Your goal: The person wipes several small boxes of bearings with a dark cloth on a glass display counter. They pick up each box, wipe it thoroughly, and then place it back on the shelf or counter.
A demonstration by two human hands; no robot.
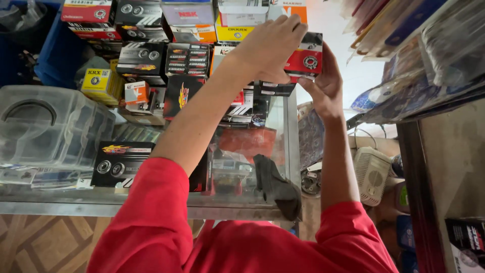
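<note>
The left hand point(270, 45) and the right hand point(323, 86) both grip 1 small red-and-black cardboard box point(306, 56), raised against the stacked boxes point(151, 55) above the glass-topped desk point(290, 131). It looks not yet seated in the stack; neither hand has let go.

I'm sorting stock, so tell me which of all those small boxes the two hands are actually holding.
The red and black box at the stack's right edge: the left hand covers its front and the right hand cups it from behind. The other boxes sit untouched.
</note>
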